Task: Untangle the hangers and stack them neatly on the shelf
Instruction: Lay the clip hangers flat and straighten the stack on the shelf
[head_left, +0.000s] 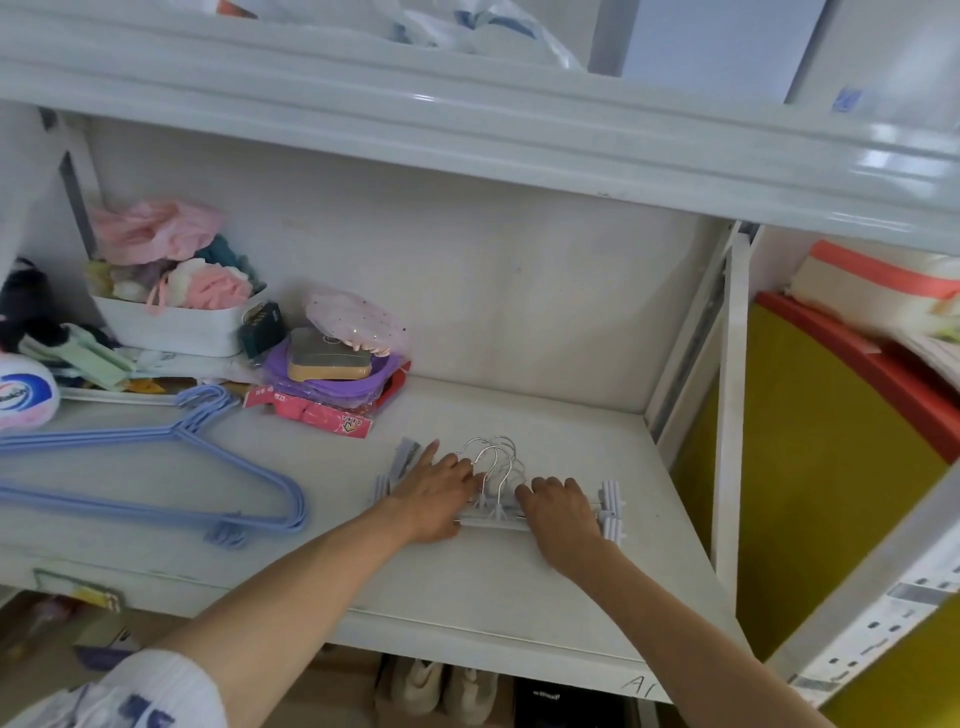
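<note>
**Both hands on the clip hangers, blue ones off to the side**

So there are two bunches of hangers on the shelf (467, 587). The clip hangers (496, 512) are the landmark here: a pale grey bundle lying flat near the middle of the shelf, with three or so chrome hooks (491, 460) poking up toward the back wall. Hard to count exactly since they overlap. Clips stick out at both ends of the bundle.

Left hand (436, 499) lies flat across the left half of the bundle, fingers spread fairly wide, tips reaching the hooks. Right hand (563, 514) presses down on the right half, fingers loosely curled over the bar; can't tell if it's actually gripping anything.

Well to the left of the clip hangers sits the blue hangers (156, 467) pile, several stacked roughly together, hooks pointing to the back.

Behind and left of the clip hangers: one red packet (317, 415) with purple stuff and a tan pad on top, then one white bin (176, 325) full of soft pink and green things.

Room-wise, the shelf is open behind the clip hangers to the wall, and in front to the shelf's front edge. To the right, the shelf post (727, 415) is near the clips.
</note>
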